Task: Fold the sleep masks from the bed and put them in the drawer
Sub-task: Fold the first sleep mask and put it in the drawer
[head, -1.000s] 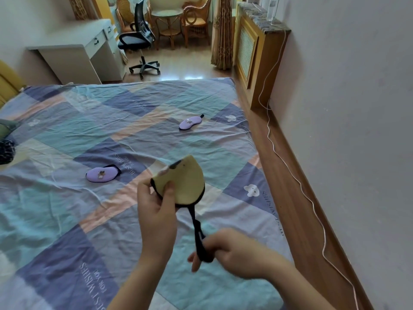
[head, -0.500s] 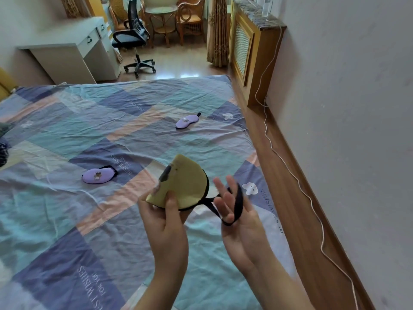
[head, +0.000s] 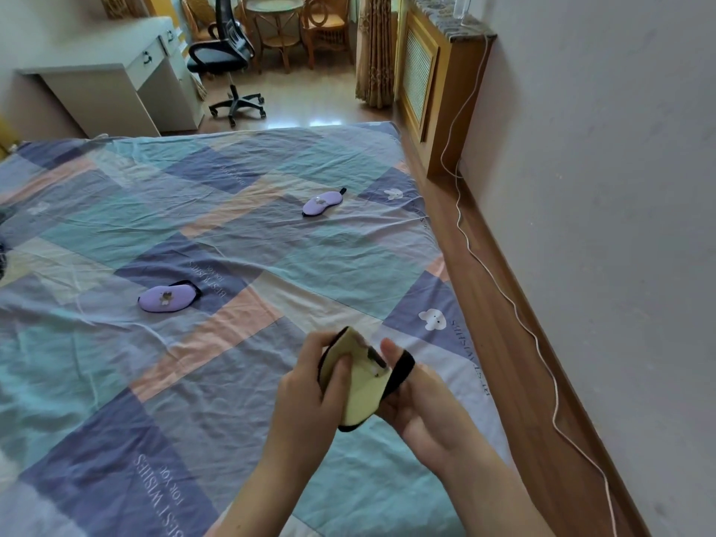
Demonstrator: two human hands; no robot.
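A yellow sleep mask (head: 362, 389), folded in half, is held above the bed's right side between both hands. My left hand (head: 310, 385) pinches its left edge with the thumb on top. My right hand (head: 422, 405) supports it from the right, with the black strap (head: 401, 372) looped over the fingers. Two purple sleep masks lie flat on the patchwork bedspread (head: 116, 381): one purple mask (head: 167, 298) to the left, the other purple mask (head: 322, 203) farther away near the right edge. No open drawer is visible.
A white desk with drawers (head: 128, 75) stands beyond the bed at the back left, a black office chair (head: 224, 56) beside it. A wooden radiator cover (head: 434, 79) lines the right wall. A white cable (head: 503, 288) trails along the wooden floor strip beside the bed.
My right hand swung the strap from below up and round to the mask's right side and closed in against it. The mask turned more upright in my left hand and both hands sank lower.
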